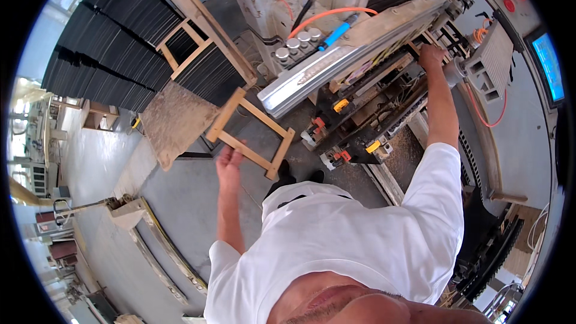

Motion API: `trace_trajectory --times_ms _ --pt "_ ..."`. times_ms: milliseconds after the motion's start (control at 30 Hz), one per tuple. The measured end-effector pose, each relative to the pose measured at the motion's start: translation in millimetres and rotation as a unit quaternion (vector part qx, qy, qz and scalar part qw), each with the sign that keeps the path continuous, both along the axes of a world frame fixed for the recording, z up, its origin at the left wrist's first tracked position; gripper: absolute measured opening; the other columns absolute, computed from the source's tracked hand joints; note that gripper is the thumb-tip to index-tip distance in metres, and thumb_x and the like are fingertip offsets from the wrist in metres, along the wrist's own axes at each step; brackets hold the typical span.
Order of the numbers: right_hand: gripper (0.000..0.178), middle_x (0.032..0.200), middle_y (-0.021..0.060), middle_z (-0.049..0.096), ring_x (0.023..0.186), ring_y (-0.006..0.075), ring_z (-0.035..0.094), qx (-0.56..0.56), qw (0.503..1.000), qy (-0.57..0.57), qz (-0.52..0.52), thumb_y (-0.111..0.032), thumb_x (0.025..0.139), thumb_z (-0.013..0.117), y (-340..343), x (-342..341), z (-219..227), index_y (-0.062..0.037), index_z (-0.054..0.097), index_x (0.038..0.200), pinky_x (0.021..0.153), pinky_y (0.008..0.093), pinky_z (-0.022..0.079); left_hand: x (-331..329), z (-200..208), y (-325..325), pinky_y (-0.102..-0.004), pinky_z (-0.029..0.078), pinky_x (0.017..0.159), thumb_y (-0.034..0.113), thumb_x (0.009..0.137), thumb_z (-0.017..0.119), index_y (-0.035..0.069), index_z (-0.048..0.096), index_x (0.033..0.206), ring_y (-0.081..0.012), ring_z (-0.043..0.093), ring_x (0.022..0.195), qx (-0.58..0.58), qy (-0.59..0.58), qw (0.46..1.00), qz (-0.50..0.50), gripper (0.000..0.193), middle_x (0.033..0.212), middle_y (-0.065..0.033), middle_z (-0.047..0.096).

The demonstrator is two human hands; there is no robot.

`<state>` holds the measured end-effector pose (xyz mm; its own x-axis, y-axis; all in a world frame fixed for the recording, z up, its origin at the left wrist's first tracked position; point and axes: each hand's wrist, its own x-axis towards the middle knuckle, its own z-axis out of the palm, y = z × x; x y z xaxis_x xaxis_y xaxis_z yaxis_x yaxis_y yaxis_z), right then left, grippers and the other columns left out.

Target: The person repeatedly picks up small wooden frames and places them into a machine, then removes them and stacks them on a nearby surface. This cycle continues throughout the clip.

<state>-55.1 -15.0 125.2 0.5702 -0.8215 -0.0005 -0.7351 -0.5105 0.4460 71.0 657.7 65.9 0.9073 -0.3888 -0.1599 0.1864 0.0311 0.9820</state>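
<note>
My left hand [230, 163] is closed on one bar of a small wooden frame [255, 157]. The frame is made of light slats with overlapping ends and hangs tilted above the floor, in front of my body. My right arm reaches forward into a long machine [390, 78] with rails and orange and yellow clamps. Over there, my right hand [432, 58] looks curled beside some light wooden pieces [443, 35]; its fingertips are too small and partly hidden to show what they grip.
A second wooden frame [185, 48] lies on tall stacks of black panels [120, 30] at the left. A worn board [180, 117] sits at their near corner. A blue air gun [338, 32] rests on the machine's beam. A lit screen [547, 66] stands at far right.
</note>
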Motion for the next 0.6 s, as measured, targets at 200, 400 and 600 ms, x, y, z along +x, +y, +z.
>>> trace_trajectory --times_ms 200,400,600 --pt "0.043 0.12 0.013 0.06 0.112 0.0343 0.056 -0.043 0.987 -0.142 0.069 -0.025 0.075 0.073 66.8 0.6 34.7 -0.0102 0.063 0.113 0.094 0.0526 0.041 118.5 68.5 57.1 -0.0311 0.048 0.093 0.012 0.097 0.053 -0.003 0.05 0.127 -0.0175 0.058 0.108 -0.089 -0.03 0.993 0.068 0.033 0.121 -0.0105 0.059" --pt "0.026 0.101 0.0167 0.065 0.094 0.037 0.061 0.056 0.852 -0.438 0.283 -0.009 0.074 0.074 273.9 -31.1 67.1 -0.0025 0.061 0.095 0.08 0.0461 0.048 296.0 91.6 92.6 -0.0334 0.05 0.09 0.011 0.098 0.052 -0.004 0.056 0.115 -0.0183 0.061 0.098 -0.165 -0.024 0.986 0.031 0.023 0.107 -0.0087 0.062" --pt "0.027 0.102 0.0192 0.063 0.095 0.0381 0.062 0.309 0.843 -0.423 0.126 -0.012 0.075 0.073 411.0 -63.2 -20.3 -0.0032 0.059 0.096 0.081 0.0424 0.05 434.2 74.8 50.2 -0.0354 0.051 0.09 0.016 0.095 0.058 0.0 0.059 0.109 -0.0204 0.062 0.094 -0.095 0.024 0.995 -0.014 0.021 0.103 -0.0089 0.064"
